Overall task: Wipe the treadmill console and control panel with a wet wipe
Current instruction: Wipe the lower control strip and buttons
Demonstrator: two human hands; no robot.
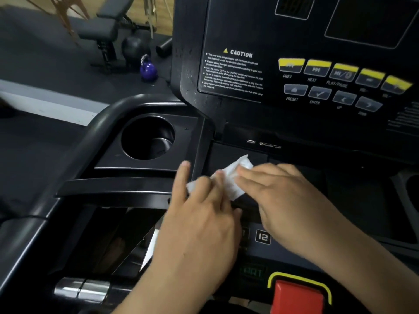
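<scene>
Red stop button (pixel 297 295) in a yellow surround sits closest, cut off by the lower edge of the view, with a green word above it too dim to read in full. At far left a chrome bar (pixel 81 288) gleams low down, and the black handrail (pixel 97 125) curves up to the round cup holder (pixel 147 138) at the left end of the treadmill console (pixel 238 132). Beyond the rail, blurred, stand a weight bench (pixel 102 28) and a purple kettlebell (pixel 148 69) on the floor.

Just right of the cup holder, the left hand (pixel 199 223) reaches forward with a wide grip: the index finger is splayed off to the left, the other fingers lie on the wet wipe (pixel 229 177), and only the tip of the thumb shows. Crumpled and white, the wipe lies on the console's flat ledge near its left edge, partly hidden under both hands. The right hand (pixel 283 200) presses on it from the right, grip wide, fingers straight and flat. A key marked 12 (pixel 263 236) shows between the wrists; its neighbour is covered.

Above, the upright control panel (pixel 317 118) carries a caution label (pixel 233 71) and yellow buttons (pixel 317 66); the rightmost captions are unreadable. A second cup holder (pixel 408 193) is cropped at the right edge.
</scene>
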